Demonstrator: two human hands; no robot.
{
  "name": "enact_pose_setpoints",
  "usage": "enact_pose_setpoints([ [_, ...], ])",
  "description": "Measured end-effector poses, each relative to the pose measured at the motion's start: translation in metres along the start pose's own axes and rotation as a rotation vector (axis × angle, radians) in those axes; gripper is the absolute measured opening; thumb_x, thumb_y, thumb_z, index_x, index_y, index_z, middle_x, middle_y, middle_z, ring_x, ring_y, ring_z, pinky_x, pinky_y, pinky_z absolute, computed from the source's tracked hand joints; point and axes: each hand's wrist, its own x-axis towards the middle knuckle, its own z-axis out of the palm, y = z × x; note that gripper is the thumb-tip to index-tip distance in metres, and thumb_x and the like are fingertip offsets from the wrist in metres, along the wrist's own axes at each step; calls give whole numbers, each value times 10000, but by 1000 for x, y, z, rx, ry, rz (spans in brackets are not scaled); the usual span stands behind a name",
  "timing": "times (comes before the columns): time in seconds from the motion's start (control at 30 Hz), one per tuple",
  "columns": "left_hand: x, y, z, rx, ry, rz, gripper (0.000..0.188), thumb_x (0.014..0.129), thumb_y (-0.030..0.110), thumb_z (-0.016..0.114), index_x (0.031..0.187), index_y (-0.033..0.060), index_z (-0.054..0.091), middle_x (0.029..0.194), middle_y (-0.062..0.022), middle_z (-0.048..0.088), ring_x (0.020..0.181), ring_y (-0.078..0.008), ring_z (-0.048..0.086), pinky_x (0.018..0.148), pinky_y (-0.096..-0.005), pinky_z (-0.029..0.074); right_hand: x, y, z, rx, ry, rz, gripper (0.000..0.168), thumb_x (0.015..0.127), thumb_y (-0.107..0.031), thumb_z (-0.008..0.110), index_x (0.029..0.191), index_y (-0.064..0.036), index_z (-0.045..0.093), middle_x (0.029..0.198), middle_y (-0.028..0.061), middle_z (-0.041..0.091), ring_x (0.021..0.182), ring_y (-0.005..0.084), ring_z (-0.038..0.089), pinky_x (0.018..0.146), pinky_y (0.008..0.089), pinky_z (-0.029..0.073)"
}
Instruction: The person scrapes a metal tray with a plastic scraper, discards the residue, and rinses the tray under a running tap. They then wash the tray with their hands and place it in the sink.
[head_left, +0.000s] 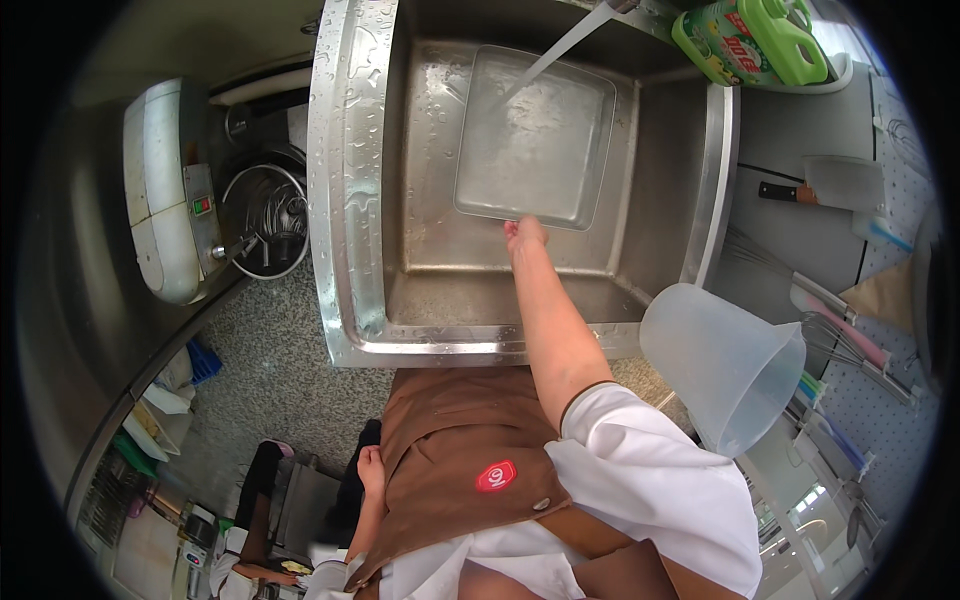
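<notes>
A square, clear-looking tray (536, 142) lies in the basin of a stainless steel sink (442, 300). From the faucet (621, 6) a stream of water (559, 49) pours into it, and the water inside ripples. With bent fingers, my right hand (527, 231) grips the tray's near rim; its fingertips are partly hidden. My left hand (370, 469) hangs low beside my brown apron (457, 450), away from the sink. Nothing shows in it, and its fingers are too small and turned away to make out clearly.
A translucent plastic pitcher (712, 367) is tilted by the sink's near right corner. A green detergent jug (750, 45) stands far right. Cleaver (840, 184) and whisks (832, 337) hang rightward. At left is a stand mixer (169, 195) with its bowl (266, 225). Another person (251, 566) works lower left.
</notes>
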Motion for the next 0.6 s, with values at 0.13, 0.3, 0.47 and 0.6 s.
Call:
enact_pose_setpoints([
  [0.13, 2, -1, 1, -19, -33, -83, 200, 904, 168, 490, 894, 22, 627, 798, -108, 637, 758, -204, 594, 725, -325, 470, -24, -8, 3, -8, 47, -14, 267, 830, 8, 501, 1092, 49, 532, 1046, 150, 577, 639, 188, 553, 443, 260, 443],
  [0.3, 3, 2, 2, -9, -24, -72, 198, 902, 171, 491, 894, 23, 623, 798, -107, 632, 760, -202, 588, 725, -321, 467, -51, -12, 5, -13, 32, -54, 245, 831, 1, 501, 1066, 55, 541, 1029, 153, 581, 623, 184, 553, 433, 260, 436],
  [0.47, 3, 8, 2, -26, -24, -86, 192, 900, 160, 488, 888, 22, 621, 792, -106, 628, 752, -204, 583, 722, -317, 465, -54, -13, 5, -38, 20, -110, 137, 826, 26, 480, 958, 51, 511, 745, 151, 533, 521, 186, 506, 450, 293, 462],
  [0.6, 6, -4, 4, -20, -13, -54, 189, 897, 152, 486, 884, 21, 622, 786, -102, 627, 751, -202, 583, 720, -317, 465, -58, -14, 6, -56, 32, -111, 140, 831, 20, 486, 965, 52, 510, 743, 151, 533, 522, 189, 512, 450, 294, 461],
])
